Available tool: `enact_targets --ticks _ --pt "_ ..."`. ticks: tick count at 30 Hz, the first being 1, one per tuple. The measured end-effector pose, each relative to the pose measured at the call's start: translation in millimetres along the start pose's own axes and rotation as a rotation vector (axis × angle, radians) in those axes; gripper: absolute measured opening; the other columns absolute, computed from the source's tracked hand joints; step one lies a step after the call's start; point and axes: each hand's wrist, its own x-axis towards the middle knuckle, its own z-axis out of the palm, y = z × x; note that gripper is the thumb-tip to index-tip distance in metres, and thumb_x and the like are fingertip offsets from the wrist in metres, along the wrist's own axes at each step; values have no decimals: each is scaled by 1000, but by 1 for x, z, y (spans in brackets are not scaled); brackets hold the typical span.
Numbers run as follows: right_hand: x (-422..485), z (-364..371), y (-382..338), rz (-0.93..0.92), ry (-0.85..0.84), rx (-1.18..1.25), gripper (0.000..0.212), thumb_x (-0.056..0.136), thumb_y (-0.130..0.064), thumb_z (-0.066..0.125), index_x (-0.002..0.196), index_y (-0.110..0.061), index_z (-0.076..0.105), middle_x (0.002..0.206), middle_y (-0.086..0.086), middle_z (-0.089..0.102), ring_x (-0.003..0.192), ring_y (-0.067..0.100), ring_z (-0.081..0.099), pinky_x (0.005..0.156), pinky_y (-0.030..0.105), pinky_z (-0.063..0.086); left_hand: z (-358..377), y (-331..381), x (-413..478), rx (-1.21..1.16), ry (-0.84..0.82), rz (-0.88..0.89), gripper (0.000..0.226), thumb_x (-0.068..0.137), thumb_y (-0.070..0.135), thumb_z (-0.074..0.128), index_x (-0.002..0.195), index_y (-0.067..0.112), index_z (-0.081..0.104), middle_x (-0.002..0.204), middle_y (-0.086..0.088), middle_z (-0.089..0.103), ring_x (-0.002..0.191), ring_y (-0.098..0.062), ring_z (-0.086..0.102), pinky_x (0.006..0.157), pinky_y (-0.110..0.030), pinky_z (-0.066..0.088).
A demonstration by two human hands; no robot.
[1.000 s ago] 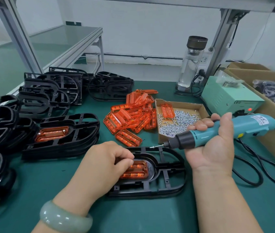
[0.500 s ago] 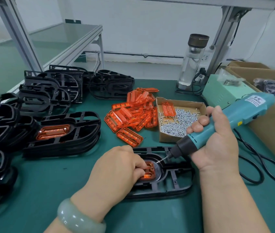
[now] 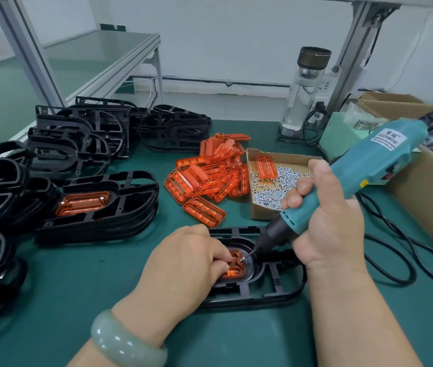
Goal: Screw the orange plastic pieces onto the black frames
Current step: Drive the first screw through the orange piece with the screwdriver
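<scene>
Our left hand [image 3: 183, 263] pinches the translucent orange plastic piece [image 3: 233, 271] into the black plastic frame [image 3: 271, 290] on the green table [image 3: 77, 287], steadying it while our right hand [image 3: 326, 229], clenched round the teal electric screwdriver [image 3: 363, 176], sets its bit on 1 screw [image 3: 242, 259].

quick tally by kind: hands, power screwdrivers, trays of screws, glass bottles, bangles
hands: 2, left hand and right hand
power screwdriver: 1
tray of screws: 1
glass bottle: 1
bangle: 1
total: 6
</scene>
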Motion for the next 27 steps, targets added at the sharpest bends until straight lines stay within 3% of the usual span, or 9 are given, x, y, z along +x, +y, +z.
enact_targets --ticks 9,14,19,22,27 --pt "-1 4 -1 -32 -59 -41 15 84 -26 59 90 -14 52 57 -3 48 44 11 46 49 24 41 1 0 0 -15 16 5 17 85 36 62 99 39 71 88 12 53 93 -9 50 81 -29 43" --pt "-7 10 -3 -54 -204 -31 11 86 -24 57 93 -15 54 57 -4 49 44 11 46 49 22 41 1 1 1 2 15 4 16 84 37 63 99 39 70 89 12 53 95 -10 51 82 -32 44" --pt "-12 20 -3 -85 -438 -65 40 75 -41 78 99 -17 57 61 -5 51 46 11 47 51 23 41 1 1 1 47 -5 22 20 86 38 60 105 40 67 85 13 46 96 -10 48 81 -30 44" --pt "-12 27 -2 -96 -483 -130 20 79 -27 69 96 -21 61 59 -4 50 43 13 46 50 24 40 1 2 2 75 -25 33 23 88 40 57 110 43 65 88 12 46 98 -11 48 81 -31 45" --pt "-10 32 -2 -55 -443 -145 18 81 -19 66 96 -14 56 59 -4 51 42 12 44 48 23 39 2 2 2 103 -28 33 25 89 41 56 112 43 64 90 13 46 101 -11 48 82 -31 46"
